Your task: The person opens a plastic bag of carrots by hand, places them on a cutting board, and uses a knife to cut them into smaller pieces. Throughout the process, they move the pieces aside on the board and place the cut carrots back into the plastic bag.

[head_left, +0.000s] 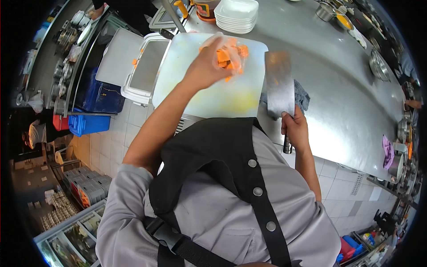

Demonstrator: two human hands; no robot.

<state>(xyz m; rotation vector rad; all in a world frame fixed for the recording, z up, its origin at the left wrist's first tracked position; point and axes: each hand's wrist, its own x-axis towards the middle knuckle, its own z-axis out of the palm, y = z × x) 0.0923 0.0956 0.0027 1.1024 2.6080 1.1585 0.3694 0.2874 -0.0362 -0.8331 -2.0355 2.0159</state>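
My left hand (212, 62) is over the white cutting board (195, 89) and is closed on a handful of orange vegetable pieces (229, 57); it is blurred by motion. A few more orange pieces lie on the board beside it. My right hand (294, 129) grips the handle of a broad steel cleaver (279, 82), whose blade lies flat, pointing away from me, just right of the board. Under the cleaver sits a grey cloth (302, 98).
The board rests on a steel counter (347, 89). A stack of white plates (236, 15) stands behind it. A white bin with an open lid (142, 66) sits left of the board, blue crates (100, 100) below. Pots and bowls (378, 64) line the right.
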